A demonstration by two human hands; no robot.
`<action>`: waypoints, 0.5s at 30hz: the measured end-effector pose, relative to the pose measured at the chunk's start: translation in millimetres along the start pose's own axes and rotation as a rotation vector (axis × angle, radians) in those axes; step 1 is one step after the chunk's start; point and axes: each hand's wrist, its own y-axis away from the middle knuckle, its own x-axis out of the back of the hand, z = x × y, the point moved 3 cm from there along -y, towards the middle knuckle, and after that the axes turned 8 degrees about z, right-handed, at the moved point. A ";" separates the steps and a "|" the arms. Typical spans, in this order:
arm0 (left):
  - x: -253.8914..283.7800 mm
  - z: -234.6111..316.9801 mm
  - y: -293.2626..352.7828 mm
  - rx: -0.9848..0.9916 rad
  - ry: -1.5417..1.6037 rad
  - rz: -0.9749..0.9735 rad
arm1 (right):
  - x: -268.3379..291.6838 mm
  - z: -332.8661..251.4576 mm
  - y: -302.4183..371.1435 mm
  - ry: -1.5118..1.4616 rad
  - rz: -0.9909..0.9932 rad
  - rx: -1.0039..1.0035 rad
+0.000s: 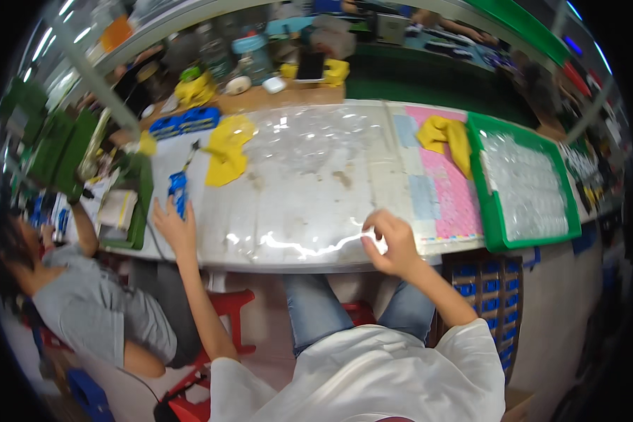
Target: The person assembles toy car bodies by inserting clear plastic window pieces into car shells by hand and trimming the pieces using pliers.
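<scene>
At the left of the white worktable (295,204), my left hand (174,225) has its fingers and thumb around the near end of a blue plastic part (178,186). A thin dark piece with a light tip (193,150) lies just beyond that part. My right hand (395,246) hovers over the table's front edge, right of the middle. Its fingers are curved, with a gap between thumb and forefinger and nothing visible in them. Clear plastic pieces (309,137) are spread over the far part of the table.
A green tray (496,243) of clear plastic trays stands at right, beside a pink sheet (451,193) and a yellow cloth (449,141). Another yellow cloth (226,158) and blue holders (184,122) lie at far left. A person (112,302) sits at left near a green machine (56,151).
</scene>
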 end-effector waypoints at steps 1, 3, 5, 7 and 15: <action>4.9 21.4 -10.1 -0.032 0.022 0.045 | 9.3 -1.6 19.4 -0.016 0.051 0.009; 8.1 69.2 -27.3 -0.134 0.154 0.046 | 16.2 -0.1 63.1 -0.011 0.044 -0.059; -20.7 100.6 -41.4 -0.232 0.367 -0.081 | 21.1 -1.8 97.6 0.049 0.055 -0.150; -62.5 127.2 -48.4 -0.287 0.489 -0.174 | 28.2 11.1 134.5 0.134 0.113 -0.252; -176.9 139.9 -66.3 -0.163 0.659 -0.511 | 161.7 91.6 328.2 0.808 0.711 -0.864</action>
